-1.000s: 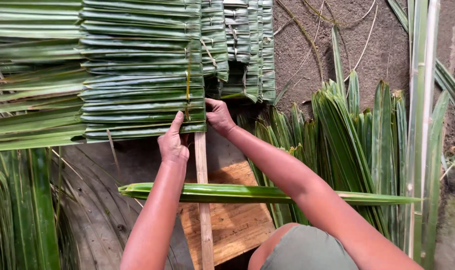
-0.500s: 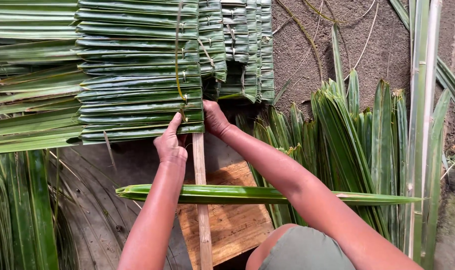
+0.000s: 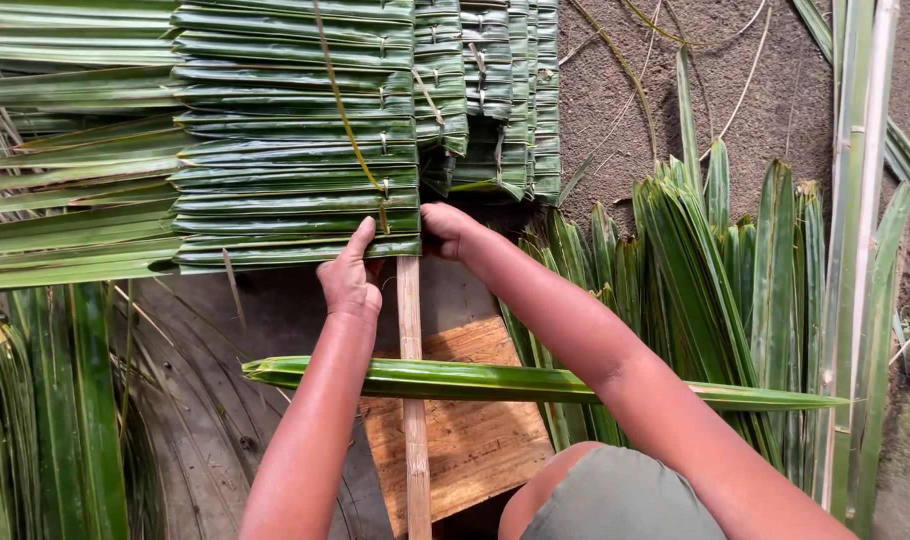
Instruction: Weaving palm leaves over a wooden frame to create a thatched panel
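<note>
Head view. The left hand is pressing flat against the near edge of the leaf panel, fingers together and the thumb raised against the lowest folded leaf, which is keeping the rows tight against one another. The right hand is curling its fingers over the same edge just beside the left hand; whether it is pinching the thin strip running up over the rows cannot be told.

The panel is lying directly ahead of both hands and is consisting of long green leaves folded over a wooden stick; the stick is running back between the two forearms and serving as the spine. The leaves are glossy, ribbed and stiff, and are overlapping like shingles.

Below the wrists, a single loose leaf is lying across a rough wooden board. To the right of the right arm, a bundle of cut leaves is resting on bare earth.
</note>
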